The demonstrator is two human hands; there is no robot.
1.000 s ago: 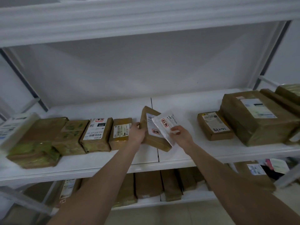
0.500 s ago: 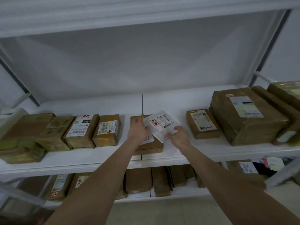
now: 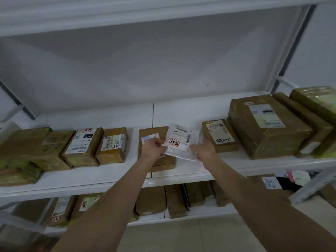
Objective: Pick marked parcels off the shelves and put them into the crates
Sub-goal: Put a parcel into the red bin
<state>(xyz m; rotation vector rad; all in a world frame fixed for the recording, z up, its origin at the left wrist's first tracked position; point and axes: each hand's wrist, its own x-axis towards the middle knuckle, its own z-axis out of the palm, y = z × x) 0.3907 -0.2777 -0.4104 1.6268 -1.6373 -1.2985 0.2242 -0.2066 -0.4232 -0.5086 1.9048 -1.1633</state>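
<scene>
Head view showed both hands on one white pouch with a red stamped mark on its label, at the middle of the white shelf. The left hand pinched the left edge of the pouch with curled fingers, and the right hand gripped its lower right edge, the fingers bent around the plastic. So the pouch sat between the two hands, tilted a little. Whether it rested on the shelf or was lifted could not be told. Its left part lay over a flat brown parcel, on which the left hand also lay. Just beside its right edge stood a small brown parcel with handwriting, with only a narrow strip of bare shelf between them. A large wrapped parcel stood further right. Behind the row, the shelf board was bare up to the back wall. The front edge of the shelf ran close below the wrists.
</scene>
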